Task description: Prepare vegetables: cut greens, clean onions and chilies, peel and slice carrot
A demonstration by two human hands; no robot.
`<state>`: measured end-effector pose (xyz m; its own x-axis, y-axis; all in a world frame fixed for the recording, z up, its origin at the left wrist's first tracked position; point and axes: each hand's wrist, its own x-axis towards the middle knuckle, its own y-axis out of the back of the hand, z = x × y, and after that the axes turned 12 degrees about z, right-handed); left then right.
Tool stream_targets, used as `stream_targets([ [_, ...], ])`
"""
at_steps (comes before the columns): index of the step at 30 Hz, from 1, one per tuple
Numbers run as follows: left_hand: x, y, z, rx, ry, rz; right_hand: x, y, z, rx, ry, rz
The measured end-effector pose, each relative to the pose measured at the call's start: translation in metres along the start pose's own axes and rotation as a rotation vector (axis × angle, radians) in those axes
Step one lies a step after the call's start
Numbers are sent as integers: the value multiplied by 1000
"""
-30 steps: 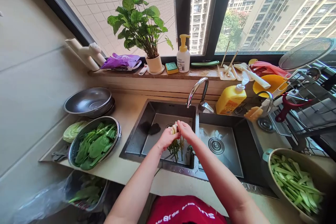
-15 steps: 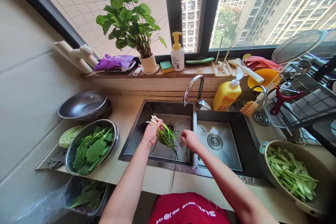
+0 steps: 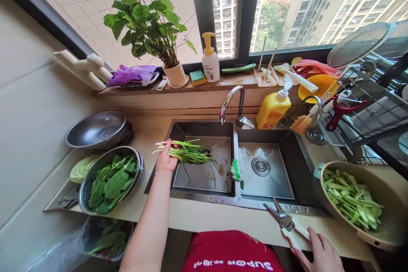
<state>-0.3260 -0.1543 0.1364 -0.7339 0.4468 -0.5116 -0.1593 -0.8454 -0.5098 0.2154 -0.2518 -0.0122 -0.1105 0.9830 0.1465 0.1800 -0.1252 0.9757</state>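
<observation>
My left hand point(image 3: 166, 159) is closed round a bunch of spring onions point(image 3: 191, 153), holding it by the white ends over the left sink basin. Their green tops point right, above the drain. At the lower right, my right hand point(image 3: 321, 248) grips the pale handles of kitchen scissors point(image 3: 286, 221). The scissor blades are parted and point towards the sink; whether they rest on the counter I cannot tell. Small brown scraps point(image 3: 221, 169) lie in the left basin.
A green and white cloth point(image 3: 236, 171) hangs over the sink divider below the faucet point(image 3: 232, 97). Leafy greens fill a metal bowl point(image 3: 140, 165) on the left. On the right, a large pot point(image 3: 393, 204) holds cut green strips, with a dish rack point(image 3: 363, 110) behind.
My right hand has moved from the sink to the lower right and taken hold of the scissors. My left hand has shifted left, and the spring onions now lie nearly level.
</observation>
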Motion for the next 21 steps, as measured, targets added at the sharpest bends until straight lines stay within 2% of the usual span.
stream_targets([
  [3,-2,0,-1,-35,7,5,-8,0,-16,-44,24,26],
  [7,-5,3,-2,-67,9,14,1,8,-40,-165,7,18],
  [9,-6,6,-3,-85,9,20,14,19,-54,-38,-28,-63],
  [11,-7,9,-6,-102,6,10,32,34,-77,285,-77,-231],
  [12,-8,11,-7,-109,2,2,42,43,-93,497,-114,-355],
  [14,-10,14,-10,-122,-8,-10,62,60,-135,908,-239,-696],
  [16,-14,17,-13,-132,-3,-17,79,73,-179,1179,-424,-1017],
  [18,-18,20,-16,-142,12,-21,93,78,-219,1334,-489,-1189],
  [21,-24,25,-19,-157,24,-22,107,71,-261,1381,-497,-1303],
])
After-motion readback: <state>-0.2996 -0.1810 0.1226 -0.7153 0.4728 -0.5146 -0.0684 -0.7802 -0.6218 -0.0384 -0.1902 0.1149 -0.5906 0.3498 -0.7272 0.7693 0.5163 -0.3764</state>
